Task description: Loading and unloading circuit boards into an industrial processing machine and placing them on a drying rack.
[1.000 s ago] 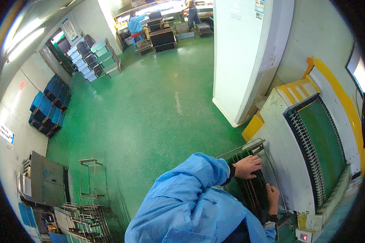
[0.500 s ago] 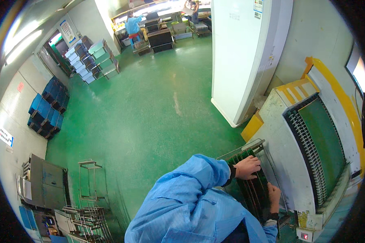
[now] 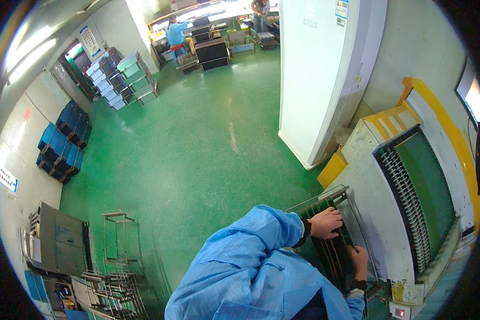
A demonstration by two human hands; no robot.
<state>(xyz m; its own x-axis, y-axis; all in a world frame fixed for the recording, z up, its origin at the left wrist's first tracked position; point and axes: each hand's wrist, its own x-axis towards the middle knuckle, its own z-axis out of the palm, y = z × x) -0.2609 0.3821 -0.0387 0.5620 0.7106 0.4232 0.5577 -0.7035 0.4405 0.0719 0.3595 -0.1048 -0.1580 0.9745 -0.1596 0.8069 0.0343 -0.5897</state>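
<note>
A metal wire rack point(image 3: 342, 188) at lower right holds several thin dark-green boards point(image 3: 329, 257), standing on edge side by side. Across their upper edges lies my left hand point(image 3: 325, 222), its fingers spread apart. Closer to me, at the right side of the same boards, my right hand point(image 3: 359, 258) has its fingers curled round a board edge; the fingertips are partly hidden. Both arms wear light-blue sleeves point(image 3: 269, 229) with dark cuffs.
Right of the rack stands a machine with rows of rollers point(image 3: 405, 197) and a green sheet point(image 3: 426, 181). A tall white cabinet point(image 3: 312, 80) rises ahead. Empty metal racks point(image 3: 117, 290) stand at lower left, blue bins point(image 3: 64, 141) along the left wall. Two people point(image 3: 176, 33) are far off.
My right hand has shifted slightly and its thumb has folded down toward the boards. The left hand stays nearly still. A far person at the back bench has changed posture.
</note>
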